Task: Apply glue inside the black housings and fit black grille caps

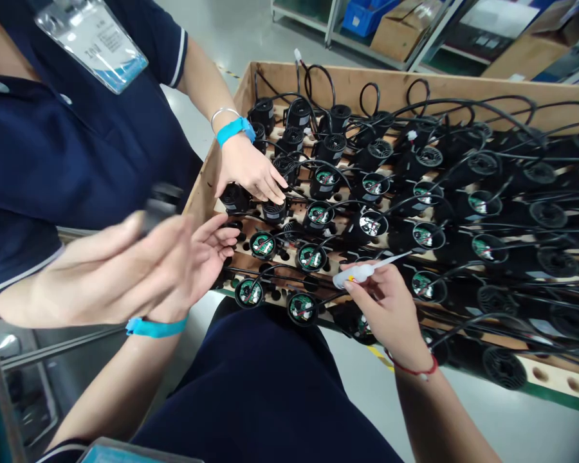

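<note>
My right hand (390, 308) is wrapped around a small white glue bottle (354, 276) with a long thin nozzle. The nozzle points right, over a row of black round motor housings (428, 236) with green circuit boards inside. My left hand (207, 251), a blue band at its wrist, is held palm up with fingers apart at the box's left end. Part of it is hidden behind a co-worker's hand (110, 276), which is blurred and carries a black part (163, 200). The co-worker's other hand (251, 167) touches a housing (274, 209) in the left rows.
A wooden box (415, 87) holds many housings in rows, with black cables (482, 106) looping above them. The co-worker stands close on the left. Behind are shelves with a blue bin (361, 18) and a cardboard box (400, 32).
</note>
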Tool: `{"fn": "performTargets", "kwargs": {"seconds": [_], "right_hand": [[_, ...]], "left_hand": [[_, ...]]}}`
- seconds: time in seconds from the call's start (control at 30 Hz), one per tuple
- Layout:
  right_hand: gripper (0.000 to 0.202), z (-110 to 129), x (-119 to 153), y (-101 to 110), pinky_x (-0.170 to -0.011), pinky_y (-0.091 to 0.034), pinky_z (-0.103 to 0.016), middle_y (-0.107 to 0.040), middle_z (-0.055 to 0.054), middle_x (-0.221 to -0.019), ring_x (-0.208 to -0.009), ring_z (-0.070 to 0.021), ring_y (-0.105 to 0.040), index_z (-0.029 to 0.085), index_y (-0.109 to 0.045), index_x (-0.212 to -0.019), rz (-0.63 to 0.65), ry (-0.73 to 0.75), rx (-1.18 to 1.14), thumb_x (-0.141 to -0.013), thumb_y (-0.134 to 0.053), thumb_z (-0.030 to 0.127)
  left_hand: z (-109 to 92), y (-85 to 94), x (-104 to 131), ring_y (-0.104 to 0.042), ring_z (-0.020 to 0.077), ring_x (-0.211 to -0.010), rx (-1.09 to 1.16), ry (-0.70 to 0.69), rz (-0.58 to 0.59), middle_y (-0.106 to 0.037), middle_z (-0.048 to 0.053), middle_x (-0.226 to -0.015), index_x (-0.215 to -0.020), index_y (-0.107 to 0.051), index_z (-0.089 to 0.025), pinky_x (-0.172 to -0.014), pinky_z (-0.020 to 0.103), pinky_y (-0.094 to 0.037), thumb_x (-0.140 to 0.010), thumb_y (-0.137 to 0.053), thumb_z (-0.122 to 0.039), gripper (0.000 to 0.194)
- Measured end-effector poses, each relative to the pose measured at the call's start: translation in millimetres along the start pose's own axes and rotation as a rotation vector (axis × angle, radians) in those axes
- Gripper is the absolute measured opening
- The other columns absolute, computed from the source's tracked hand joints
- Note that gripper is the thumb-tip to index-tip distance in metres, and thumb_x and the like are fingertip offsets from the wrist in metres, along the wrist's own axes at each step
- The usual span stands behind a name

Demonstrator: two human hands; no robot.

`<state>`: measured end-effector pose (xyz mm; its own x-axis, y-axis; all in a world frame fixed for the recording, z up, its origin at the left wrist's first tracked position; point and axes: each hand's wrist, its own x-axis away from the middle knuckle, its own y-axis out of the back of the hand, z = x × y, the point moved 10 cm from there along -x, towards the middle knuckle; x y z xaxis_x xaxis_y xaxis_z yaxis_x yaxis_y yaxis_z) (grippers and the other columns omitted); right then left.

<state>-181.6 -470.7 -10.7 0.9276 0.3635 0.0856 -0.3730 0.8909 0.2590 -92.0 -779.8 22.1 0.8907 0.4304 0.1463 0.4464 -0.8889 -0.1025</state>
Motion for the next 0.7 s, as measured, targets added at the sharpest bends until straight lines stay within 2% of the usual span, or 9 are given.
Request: {"fn": "performTargets", "kwargs": {"seconds": [0.07, 0.13, 0.2, 0.27, 0.33, 0.43, 0.53, 0.6, 0.7], "right_hand": [[0.021, 4, 2, 0, -0.074, -0.049, -0.034, -0.067, -0.004, -0.107, -0.086, -0.0173, -0.063, 0.025, -0.054, -0.098, -0.003, 0.004, 0.008, -0.083, -0.067, 0.031], [0.021, 10, 5, -1, -0.081, -0.049, -0.036, -0.066, -0.004, -0.107, -0.092, -0.0180, -0.063, 0.025, -0.055, -0.100, -0.011, 0.013, 0.010, -0.083, -0.067, 0.029], [0.022, 17, 10, -7, -0.088, -0.049, -0.038, -0.066, -0.003, -0.106, -0.098, -0.0188, -0.063, 0.026, -0.055, -0.103, -0.005, 0.020, -0.056, -0.084, -0.066, 0.027], [0.023, 22, 16, -19, -0.089, -0.050, -0.037, -0.066, -0.002, -0.103, -0.102, -0.0195, -0.064, 0.027, -0.054, -0.105, 0.021, 0.008, -0.177, -0.085, -0.065, 0.025], [0.024, 23, 25, -31, -0.084, -0.053, -0.035, -0.066, -0.001, -0.100, -0.098, -0.0191, -0.067, 0.028, -0.055, -0.108, 0.025, -0.032, -0.276, -0.086, -0.063, 0.025], [0.027, 16, 42, -41, -0.078, -0.054, -0.031, -0.068, -0.002, -0.100, -0.088, -0.0158, -0.067, 0.029, -0.059, -0.114, -0.029, -0.132, -0.309, -0.087, -0.062, 0.028], [0.029, 12, 55, -43, -0.071, -0.054, -0.028, -0.069, -0.002, -0.098, -0.077, -0.0126, -0.064, 0.029, -0.059, -0.117, -0.040, -0.178, -0.282, -0.088, -0.061, 0.031], [0.025, 14, 57, -39, -0.065, -0.052, -0.026, -0.069, -0.002, -0.093, -0.070, -0.0111, -0.061, 0.029, -0.058, -0.112, -0.020, -0.143, -0.290, -0.087, -0.062, 0.031], [0.017, 15, 53, -35, -0.060, -0.048, -0.024, -0.068, -0.001, -0.088, -0.065, -0.0098, -0.058, 0.027, -0.057, -0.103, 0.072, -0.097, -0.299, -0.088, -0.062, 0.032]], "left_hand": [[8, -2.0, 12, -0.058, 0.0154, -0.086, 0.054, 0.027, -0.007, -0.064, 0.004, -0.097, -0.111, -0.061, -0.020, -0.070, 0.027, -0.048, -0.076, -0.061, -0.031, 0.037], [15, -3.4, 29, -0.056, 0.0111, -0.077, -0.024, 0.052, 0.003, -0.062, 0.002, -0.089, -0.101, -0.063, -0.019, -0.067, 0.023, -0.046, -0.079, -0.062, -0.024, 0.022], [21, -10.5, 50, -0.054, 0.0097, -0.073, -0.222, 0.063, 0.094, -0.061, 0.001, -0.084, -0.094, -0.063, -0.019, -0.067, 0.022, -0.045, -0.085, -0.059, -0.023, 0.011], [25, -19.3, 70, -0.055, 0.0107, -0.076, -0.437, 0.035, 0.221, -0.060, 0.001, -0.085, -0.096, -0.062, -0.020, -0.070, 0.024, -0.045, -0.090, -0.054, -0.023, 0.011], [26, -19.4, 85, -0.054, 0.0117, -0.080, -0.632, -0.041, 0.272, -0.058, 0.003, -0.092, -0.103, -0.059, -0.021, -0.074, 0.027, -0.046, -0.092, -0.049, -0.020, 0.015], [30, -5.3, 100, -0.052, 0.0119, -0.079, -0.848, -0.145, 0.202, -0.054, 0.004, -0.098, -0.109, -0.053, -0.020, -0.076, 0.030, -0.047, -0.091, -0.048, -0.017, 0.019], [45, 4.9, 110, -0.051, 0.0121, -0.075, -0.880, -0.131, 0.104, -0.050, 0.002, -0.092, -0.110, -0.046, -0.019, -0.073, 0.030, -0.049, -0.090, -0.051, -0.019, 0.022], [60, 2.2, 114, -0.052, 0.0130, -0.078, -0.860, -0.117, 0.037, -0.049, 0.003, -0.094, -0.117, -0.041, -0.020, -0.075, 0.031, -0.050, -0.088, -0.055, -0.020, 0.032], [81, -9.2, 115, -0.054, 0.0176, -0.093, -0.844, -0.125, -0.105, -0.048, 0.009, -0.112, -0.129, -0.033, -0.021, -0.084, 0.037, -0.051, -0.085, -0.060, -0.023, 0.052]]}}
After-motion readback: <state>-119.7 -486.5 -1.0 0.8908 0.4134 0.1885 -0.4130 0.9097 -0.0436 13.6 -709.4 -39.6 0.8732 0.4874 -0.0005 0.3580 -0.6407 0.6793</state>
